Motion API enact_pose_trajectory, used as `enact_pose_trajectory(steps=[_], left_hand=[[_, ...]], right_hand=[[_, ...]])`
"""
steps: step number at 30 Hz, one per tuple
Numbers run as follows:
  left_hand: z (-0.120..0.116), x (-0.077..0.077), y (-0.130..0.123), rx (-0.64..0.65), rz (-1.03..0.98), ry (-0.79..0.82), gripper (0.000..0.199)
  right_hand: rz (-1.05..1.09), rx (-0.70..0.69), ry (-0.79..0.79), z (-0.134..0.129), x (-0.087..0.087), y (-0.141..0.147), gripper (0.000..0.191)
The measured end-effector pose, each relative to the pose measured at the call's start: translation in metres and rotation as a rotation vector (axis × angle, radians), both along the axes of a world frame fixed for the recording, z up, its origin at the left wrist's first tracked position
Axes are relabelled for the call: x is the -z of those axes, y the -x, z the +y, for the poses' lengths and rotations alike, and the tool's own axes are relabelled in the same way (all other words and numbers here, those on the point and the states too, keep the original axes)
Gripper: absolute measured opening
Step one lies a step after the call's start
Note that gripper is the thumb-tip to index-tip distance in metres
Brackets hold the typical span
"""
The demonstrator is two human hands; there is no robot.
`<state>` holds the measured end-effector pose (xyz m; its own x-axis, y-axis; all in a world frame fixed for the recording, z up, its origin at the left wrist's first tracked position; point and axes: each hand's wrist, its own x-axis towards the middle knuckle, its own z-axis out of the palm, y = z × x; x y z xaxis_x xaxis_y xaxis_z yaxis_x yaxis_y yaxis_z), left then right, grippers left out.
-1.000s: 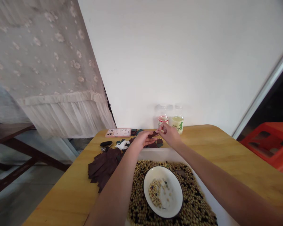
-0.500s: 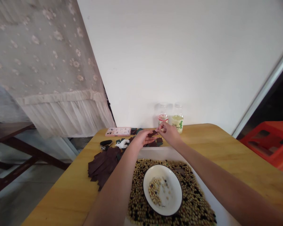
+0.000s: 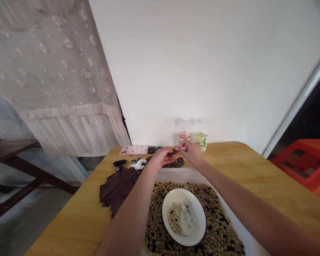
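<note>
- The white bowl (image 3: 193, 204) has a dark rim and some small beads (image 3: 174, 218) in it.
- Past the bowl, the left hand (image 3: 163, 158) is partly closed, with a small dark brown piece (image 3: 172, 153) held in its fingers.
- The right hand (image 3: 186, 148) is also past the bowl, thumb and finger pinched together by that piece; I can't tell if they grip anything.
- All around the bowl are lots of tan and black beads (image 3: 224, 227), on a white tray (image 3: 186, 173).
- Left of the bowl is a messy pile of dark brown pieces (image 3: 117, 188) on the wooden surface (image 3: 237, 160).
- Far past the bowl, to the left, lies a pink phone (image 3: 133, 150).
- Straight past the bowl, behind the hands, stand two clear bottles (image 3: 201, 138).
</note>
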<state>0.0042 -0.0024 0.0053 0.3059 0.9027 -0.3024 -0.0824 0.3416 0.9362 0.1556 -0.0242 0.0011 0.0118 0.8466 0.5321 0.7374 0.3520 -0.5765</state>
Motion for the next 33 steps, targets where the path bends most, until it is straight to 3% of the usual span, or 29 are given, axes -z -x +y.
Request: enact_pose_trajectory(steps=[16,33], left_hand=[[-0.0046,-0.0036,-0.001,0.005,-0.002,-0.002,0.018],[-0.0025,-0.003,-0.001,0.004,0.001,-0.001,0.015]], right_hand=[[0.116,0.061,0.033,0.0031,0.001,-0.004,0.013],[0.041,0.0,0.026,0.0008,-0.0014,-0.0003,0.012]])
